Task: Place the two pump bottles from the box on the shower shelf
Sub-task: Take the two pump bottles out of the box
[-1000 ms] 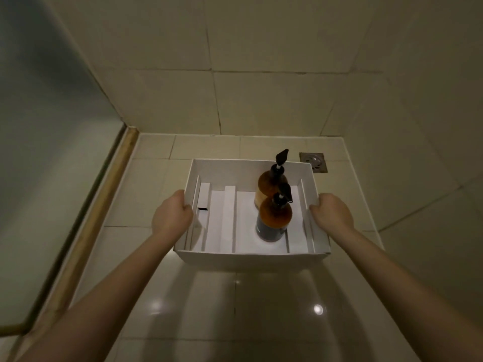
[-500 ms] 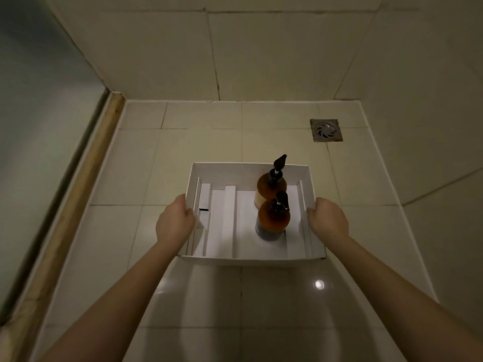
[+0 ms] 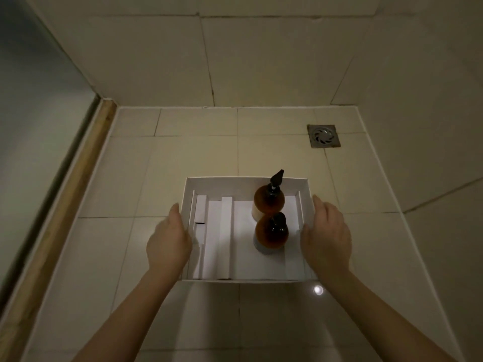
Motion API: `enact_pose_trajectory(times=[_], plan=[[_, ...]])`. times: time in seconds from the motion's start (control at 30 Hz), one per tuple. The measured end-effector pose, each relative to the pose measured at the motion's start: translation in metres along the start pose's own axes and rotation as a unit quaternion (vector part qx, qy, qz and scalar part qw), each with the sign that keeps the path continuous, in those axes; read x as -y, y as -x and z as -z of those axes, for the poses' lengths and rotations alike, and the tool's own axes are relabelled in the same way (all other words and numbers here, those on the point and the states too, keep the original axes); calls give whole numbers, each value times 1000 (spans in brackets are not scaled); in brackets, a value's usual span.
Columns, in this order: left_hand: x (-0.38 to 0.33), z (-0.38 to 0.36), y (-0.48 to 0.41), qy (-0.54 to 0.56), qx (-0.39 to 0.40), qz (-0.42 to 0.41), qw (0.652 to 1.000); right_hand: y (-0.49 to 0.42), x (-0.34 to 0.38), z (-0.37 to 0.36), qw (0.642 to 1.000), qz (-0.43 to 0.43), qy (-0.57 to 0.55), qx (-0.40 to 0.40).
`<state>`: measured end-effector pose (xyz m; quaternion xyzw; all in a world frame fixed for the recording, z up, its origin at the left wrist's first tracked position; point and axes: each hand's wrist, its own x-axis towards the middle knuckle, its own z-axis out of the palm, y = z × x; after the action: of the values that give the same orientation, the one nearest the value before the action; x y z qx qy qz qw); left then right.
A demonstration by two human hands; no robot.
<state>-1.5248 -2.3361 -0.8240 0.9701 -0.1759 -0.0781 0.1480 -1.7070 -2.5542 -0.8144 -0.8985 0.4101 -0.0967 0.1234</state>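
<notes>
Both hands have let go of the box (image 3: 247,184), now down on the floor (image 3: 162,178).
Left hand (image 3: 168,244) and right hand (image 3: 326,237) flank it, fingers loose (gripping nothing); both bottles (image 3: 269,205) upright inside.

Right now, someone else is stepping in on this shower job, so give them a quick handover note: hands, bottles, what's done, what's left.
Left hand: open, flat along the left wall of the white box, no grip.
Right hand: open, beside the right wall, holding nothing.
Box: appears to rest on the tiled shower floor, near the floor drain.
Far pump bottle and near pump bottle: both upright in the box's right half, one behind the other.
Done: no bottle has been taken out.
Left: lift out both bottles and place them on the shower shelf, which is not in view.
</notes>
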Motion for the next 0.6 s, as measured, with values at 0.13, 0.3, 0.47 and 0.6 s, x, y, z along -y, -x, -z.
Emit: enact_pose_trajectory(times=[0.13, 0.3, 0.47, 0.6], plan=[[-24, -11, 9, 50, -111, -162, 979, 30, 20, -10, 994, 73, -78, 3], [-93, -48, -24, 245, 118, -134, 953, 32, 26, -35, 954, -51, -243, 166], [-135, -74, -46, 296, 212, -72, 929, 30, 30, -45, 953, -60, -260, 143], [-141, -80, -45, 299, 170, -60, 937, 26, 36, -51, 954, -65, -266, 122]])
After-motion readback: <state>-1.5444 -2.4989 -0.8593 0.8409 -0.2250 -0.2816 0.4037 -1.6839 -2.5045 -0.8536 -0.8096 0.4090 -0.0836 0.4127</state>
